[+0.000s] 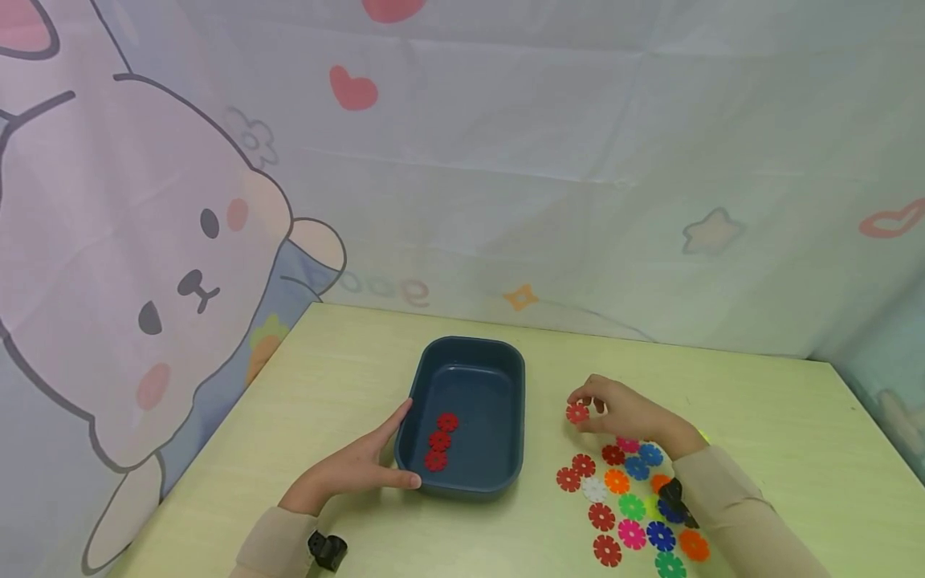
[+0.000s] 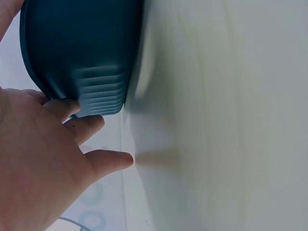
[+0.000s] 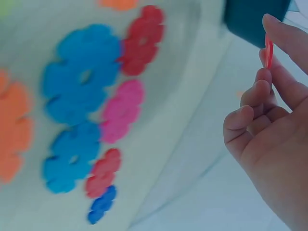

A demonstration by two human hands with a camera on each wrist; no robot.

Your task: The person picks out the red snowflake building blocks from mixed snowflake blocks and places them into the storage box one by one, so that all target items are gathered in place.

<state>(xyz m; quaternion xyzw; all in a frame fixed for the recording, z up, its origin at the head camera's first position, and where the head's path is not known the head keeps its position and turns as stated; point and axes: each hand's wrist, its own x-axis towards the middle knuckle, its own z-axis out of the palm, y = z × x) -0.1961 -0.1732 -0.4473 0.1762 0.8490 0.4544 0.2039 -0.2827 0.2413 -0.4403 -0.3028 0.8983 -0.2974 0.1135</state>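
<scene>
Red plastic shows between the thumb and fingertips of the right hand (image 1: 627, 413): it pinches a red snowflake disc (image 1: 576, 413) and holds it just above the table (image 1: 759, 417), to the right of the dark blue tray (image 1: 470, 353). The other fingers curl loosely toward the palm, and the forearm runs back to the lower right over a scatter of coloured discs (image 1: 630, 507) lying flat on the tabletop. The left hand (image 1: 361, 466) lies with straight, slightly spread fingers against the tray's left wall, thumb along the near corner, palm on the table. Three red discs (image 1: 439, 441) sit in a row inside the tray near its front left. The right wrist view shows the pinched disc edge-on, a thin red strip between thumb and forefinger, with blurred blue, pink, red and orange discs below. The left wrist view shows the fingertips touching the tray's ribbed outer wall, which the head view does not resolve.
</scene>
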